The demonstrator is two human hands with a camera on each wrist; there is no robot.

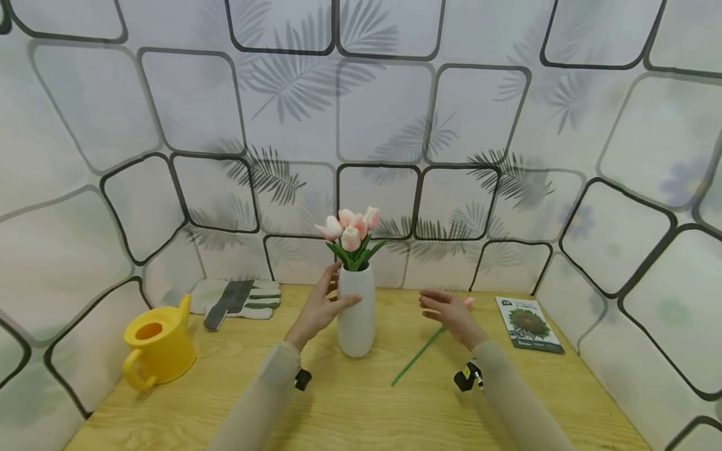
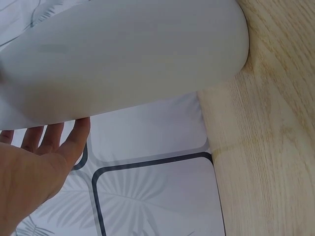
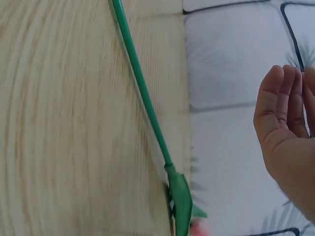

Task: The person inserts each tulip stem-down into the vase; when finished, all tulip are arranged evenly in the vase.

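Note:
A white vase (image 1: 356, 319) stands upright on the table, holding a bunch of pale pink tulips (image 1: 351, 233) with green leaves. My left hand (image 1: 323, 308) grips its upper left side, thumb across the front and fingers round the back. The left wrist view shows fingertips at the side of the vase (image 2: 133, 54). My right hand (image 1: 451, 313) hovers with loosely bent fingers and nothing in them. Below it lies a single tulip (image 1: 420, 354), its pink head partly hidden behind the hand. The right wrist view shows its green stem (image 3: 142, 88) flat on the wood.
At the left stands a yellow watering can (image 1: 163, 351). Behind it lie grey and white work gloves (image 1: 242, 300) by the patterned back wall (image 1: 383, 113). A seed packet (image 1: 529, 324) with a flower picture lies at the right of the wooden table (image 1: 361, 413).

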